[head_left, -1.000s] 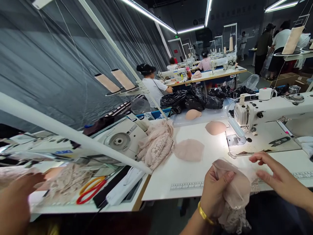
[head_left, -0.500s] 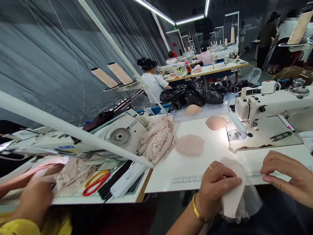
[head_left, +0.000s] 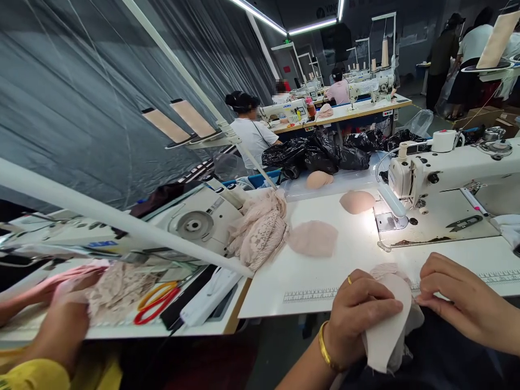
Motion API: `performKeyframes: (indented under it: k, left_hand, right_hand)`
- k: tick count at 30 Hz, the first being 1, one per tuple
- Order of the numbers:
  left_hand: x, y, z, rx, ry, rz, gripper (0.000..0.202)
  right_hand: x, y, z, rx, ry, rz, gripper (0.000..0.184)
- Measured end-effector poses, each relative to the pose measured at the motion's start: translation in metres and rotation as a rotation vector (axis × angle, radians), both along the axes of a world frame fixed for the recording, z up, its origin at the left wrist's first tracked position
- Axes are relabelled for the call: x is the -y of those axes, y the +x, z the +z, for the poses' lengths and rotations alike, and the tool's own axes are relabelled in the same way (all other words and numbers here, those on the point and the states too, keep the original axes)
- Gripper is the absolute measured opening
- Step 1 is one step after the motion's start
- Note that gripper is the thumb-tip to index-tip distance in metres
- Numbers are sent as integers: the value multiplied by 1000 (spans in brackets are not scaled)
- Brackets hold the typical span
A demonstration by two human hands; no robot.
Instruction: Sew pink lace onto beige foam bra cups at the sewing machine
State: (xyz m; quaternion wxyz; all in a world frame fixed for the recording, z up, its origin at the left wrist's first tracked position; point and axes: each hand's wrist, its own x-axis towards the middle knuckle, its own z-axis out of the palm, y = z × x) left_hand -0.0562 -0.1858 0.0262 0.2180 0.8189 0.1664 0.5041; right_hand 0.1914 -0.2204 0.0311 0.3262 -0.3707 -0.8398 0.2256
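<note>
My left hand [head_left: 357,314] grips a pale foam bra cup [head_left: 388,325], thumb on its smooth face and fingers behind, just over the table's front edge. Sheer mesh fabric [head_left: 408,325] hangs bunched behind the cup. The fingertips of my right hand [head_left: 459,303] are pinched together at the mesh's right edge. Flat on the table is a sheer beige cup-shaped fabric piece [head_left: 312,239]. A beige moulded cup [head_left: 357,202] lies beside the lit needle area of the sewing machine [head_left: 434,179], and another cup [head_left: 319,180] sits farther back.
Beige lace fabric [head_left: 262,233] is heaped at the table's left. A printed ruler [head_left: 309,295] runs along the front edge; thread snips [head_left: 463,222] rest on the machine bed. At left, a co-worker's hand [head_left: 67,325] works near red-handled scissors [head_left: 156,309]. Black bags [head_left: 317,154] lie behind.
My right hand has moved left and closed its fingers at the mesh edge. The mesh is gathered closer to the cup. The view has shifted slightly.
</note>
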Motion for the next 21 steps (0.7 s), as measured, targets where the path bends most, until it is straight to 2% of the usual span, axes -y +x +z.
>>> performKeyframes:
  k: [5,9,14,17,19,21]
  left_hand:
    - [0,2,-3,13,-15,-18,18]
    - [1,2,-6,7,3,-73,23]
    - [2,-2,-8,-16,29,-111,26]
    - [1,-3,-9,-54,53,-108,28]
    - [1,-4,-9,-76,104,-110,30]
    - [2,-5,-8,-105,159,-117,30]
  right_hand:
    - [0,-4,-2,-18,21,45,19]
    - [-4,-3,-5,-120,-149,74,11]
    - [-3,0,-12,-323,-350,111,25]
    - [0,-5,-18,-321,-328,-53,28]
    - [-3,-5,-26,-219,-175,-246,24]
    - [-12,1,-39,-103,58,-447,21]
